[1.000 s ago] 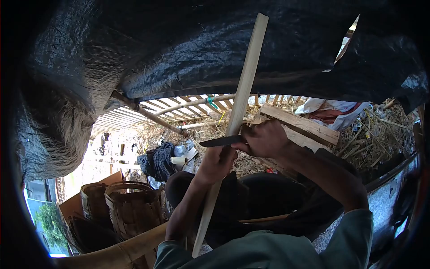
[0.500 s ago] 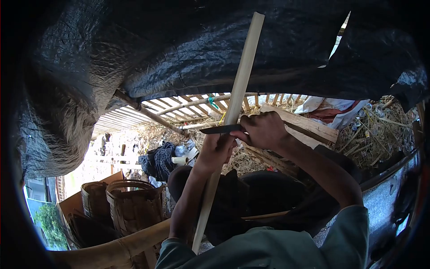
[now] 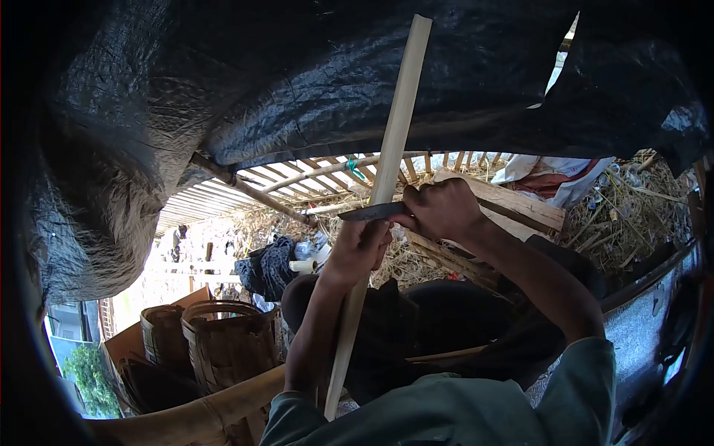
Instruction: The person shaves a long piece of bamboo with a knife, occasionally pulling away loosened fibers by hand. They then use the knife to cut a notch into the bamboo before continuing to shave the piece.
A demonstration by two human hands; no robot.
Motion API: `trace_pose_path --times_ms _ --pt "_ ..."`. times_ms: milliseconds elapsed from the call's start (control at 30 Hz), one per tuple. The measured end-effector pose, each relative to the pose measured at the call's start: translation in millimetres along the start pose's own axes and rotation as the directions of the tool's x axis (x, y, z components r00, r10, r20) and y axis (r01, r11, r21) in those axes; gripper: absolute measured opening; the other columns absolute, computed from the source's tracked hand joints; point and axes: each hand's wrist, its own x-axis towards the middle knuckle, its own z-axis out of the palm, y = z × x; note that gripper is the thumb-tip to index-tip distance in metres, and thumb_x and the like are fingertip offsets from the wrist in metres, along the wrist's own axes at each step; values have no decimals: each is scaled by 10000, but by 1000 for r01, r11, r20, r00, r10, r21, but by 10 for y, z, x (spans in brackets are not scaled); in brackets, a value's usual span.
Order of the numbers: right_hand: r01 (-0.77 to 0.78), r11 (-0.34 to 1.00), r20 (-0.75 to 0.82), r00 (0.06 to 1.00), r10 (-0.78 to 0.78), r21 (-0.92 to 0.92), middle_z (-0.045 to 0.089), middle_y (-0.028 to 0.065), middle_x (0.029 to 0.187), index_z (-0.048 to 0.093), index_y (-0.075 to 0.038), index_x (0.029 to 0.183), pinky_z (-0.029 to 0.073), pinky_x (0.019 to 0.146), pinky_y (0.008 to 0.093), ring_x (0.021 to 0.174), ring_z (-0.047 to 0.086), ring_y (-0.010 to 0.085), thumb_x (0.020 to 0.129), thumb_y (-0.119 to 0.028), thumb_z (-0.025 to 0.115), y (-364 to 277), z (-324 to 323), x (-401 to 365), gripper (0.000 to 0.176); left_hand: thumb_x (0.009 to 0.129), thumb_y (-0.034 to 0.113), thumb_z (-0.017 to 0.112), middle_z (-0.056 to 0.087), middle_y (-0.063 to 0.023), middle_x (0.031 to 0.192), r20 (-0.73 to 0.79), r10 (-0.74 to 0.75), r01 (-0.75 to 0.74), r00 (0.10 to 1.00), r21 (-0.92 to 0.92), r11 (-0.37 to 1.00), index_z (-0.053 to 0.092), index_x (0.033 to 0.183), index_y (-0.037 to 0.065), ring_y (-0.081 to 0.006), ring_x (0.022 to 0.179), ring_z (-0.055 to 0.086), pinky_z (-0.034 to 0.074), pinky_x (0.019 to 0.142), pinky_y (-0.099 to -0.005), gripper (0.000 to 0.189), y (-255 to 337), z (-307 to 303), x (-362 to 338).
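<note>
A long pale strip, apparently bamboo [image 3: 399, 111], slants up from beside my body toward the dark sheet above. My left hand [image 3: 355, 251] is closed round this strip near its middle. In my right hand [image 3: 445, 209] is a knife [image 3: 370, 212] with a dark blade, its tip pointing left. The blade lies across the strip just above my left hand, with the left thumb close beneath it. My right fingers hide the knife's handle.
Black plastic sheeting [image 3: 297, 89] hangs overhead. Woven baskets [image 3: 230, 346] stand at lower left behind a thick bamboo pole [image 3: 216, 409]. Wooden planks [image 3: 520, 208] and straw litter [image 3: 625, 212] lie at right. A slatted bamboo fence [image 3: 290, 178] runs behind.
The knife blade has tilted slightly and its tip has shifted a little to the right. Both hands keep their hold, and the view has moved slightly.
</note>
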Motion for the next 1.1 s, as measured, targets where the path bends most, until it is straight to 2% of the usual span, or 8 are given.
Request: trace_pose_path --times_ms 167,233,400,767,833,967,1000,1100 --pt "-47 974 -197 980 2 -221 554 69 455 587 -81 621 476 392 348 420 609 228 903 -539 483 232 -23 90 548 977 231 443 350 40 578 -2 -38 38 999 -66 997 476 843 66 -36 416 318 238 369 -217 215 -40 -32 -1" --pt "-401 884 -247 906 344 -239 553 94 459 590 -75 614 494 391 368 450 626 268 921 -504 480 816 -266 191 539 971 257 457 350 35 568 29 -89 91 996 -66 994 470 806 71 -44 406 314 238 363 -225 249 -63 -66 -176" --pt "-475 814 -353 864 359 -334 550 105 459 585 -72 604 495 375 373 452 620 299 937 -440 493 1213 -580 1 505 998 181 443 387 25 590 74 -36 52 997 -227 972 478 847 47 -29 399 307 222 364 -222 205 6 -213 -154" --pt "-250 968 -218 945 245 5 585 97 538 608 -53 734 492 419 359 467 614 273 913 -400 543 567 -486 148 396 972 197 469 402 17 624 16 -120 121 993 -224 967 482 854 44 -34 408 320 215 364 -222 193 -23 -173 -117" --pt "6 998 -324 946 15 66 540 80 493 583 -49 714 446 424 365 426 566 282 888 -341 590 446 -364 134 339 950 241 463 370 32 571 -23 -131 126 991 -161 979 437 746 95 -40 402 304 215 361 -224 253 36 -112 -119" --pt "44 989 37 998 -50 140 594 76 549 609 -64 754 490 463 353 475 612 252 860 -494 573 107 -254 14 444 948 246 468 365 31 560 -74 -154 142 985 -145 979 440 745 93 -46 394 321 217 360 -223 256 49 -51 -132" --pt "92 992 9 996 -93 87 583 71 527 611 -71 747 488 460 357 457 604 251 857 -515 565 83 -158 -10 460 983 186 476 419 8 641 9 -136 135 991 -201 970 502 904 37 -37 405 335 223 364 -223 171 11 -113 -132" --pt "125 991 73 989 -129 55 573 68 507 622 -84 732 489 465 365 453 603 246 850 -553 547 154 -70 -28 489 984 181 469 414 15 610 15 -85 87 996 -134 987 494 889 40 -36 407 349 237 363 -224 172 -26 -76 -147"
